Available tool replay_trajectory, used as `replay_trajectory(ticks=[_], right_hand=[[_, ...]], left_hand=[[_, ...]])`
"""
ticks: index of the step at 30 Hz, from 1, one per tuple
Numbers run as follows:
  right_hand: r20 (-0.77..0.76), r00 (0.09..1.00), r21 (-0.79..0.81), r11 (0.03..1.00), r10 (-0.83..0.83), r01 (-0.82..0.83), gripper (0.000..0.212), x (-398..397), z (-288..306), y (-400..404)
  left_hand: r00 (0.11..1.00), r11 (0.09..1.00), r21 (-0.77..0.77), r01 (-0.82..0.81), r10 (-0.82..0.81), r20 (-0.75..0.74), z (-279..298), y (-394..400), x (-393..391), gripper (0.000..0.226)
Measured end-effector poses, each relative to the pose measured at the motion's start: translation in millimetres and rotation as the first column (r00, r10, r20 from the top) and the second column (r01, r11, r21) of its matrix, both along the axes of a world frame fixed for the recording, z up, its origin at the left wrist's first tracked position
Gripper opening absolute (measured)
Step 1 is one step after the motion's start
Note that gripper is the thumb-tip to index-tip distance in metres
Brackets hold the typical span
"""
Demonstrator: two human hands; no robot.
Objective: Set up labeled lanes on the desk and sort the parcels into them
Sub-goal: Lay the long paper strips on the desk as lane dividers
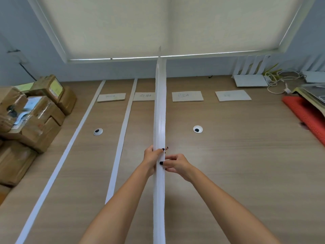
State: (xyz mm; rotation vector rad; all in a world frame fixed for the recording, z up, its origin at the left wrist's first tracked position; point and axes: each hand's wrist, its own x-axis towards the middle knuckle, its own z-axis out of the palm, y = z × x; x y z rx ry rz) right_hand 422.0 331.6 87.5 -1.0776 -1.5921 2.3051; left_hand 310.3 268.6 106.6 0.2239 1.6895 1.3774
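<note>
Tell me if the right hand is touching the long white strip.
Touching. The head view shows the right hand pinching the white strip, fingertips on its right edge.

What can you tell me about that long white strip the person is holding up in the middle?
The long white strip looks like folded paper or thin card, layered lengthwise. It runs from the near edge of the picture toward the window, over the desk between the second and third label cards. The left hand grips it from one side; the right hand pinches it from the other. Its far end tapers upward.

You gripped a bundle of white strips point(159, 110) with your left hand point(151, 156) and right hand point(175, 164) above the desk point(228, 155).
</note>
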Motion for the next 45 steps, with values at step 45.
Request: replay_trajectory(ticks=[45], right_hand=[[0.671,0.737,0.447,0.837,-0.081,-0.316,0.043,-21,-61,90]], left_hand=[[0.955,1.0,0.022,0.009,-0.002,-0.297,-6,44,-36,0.022]])
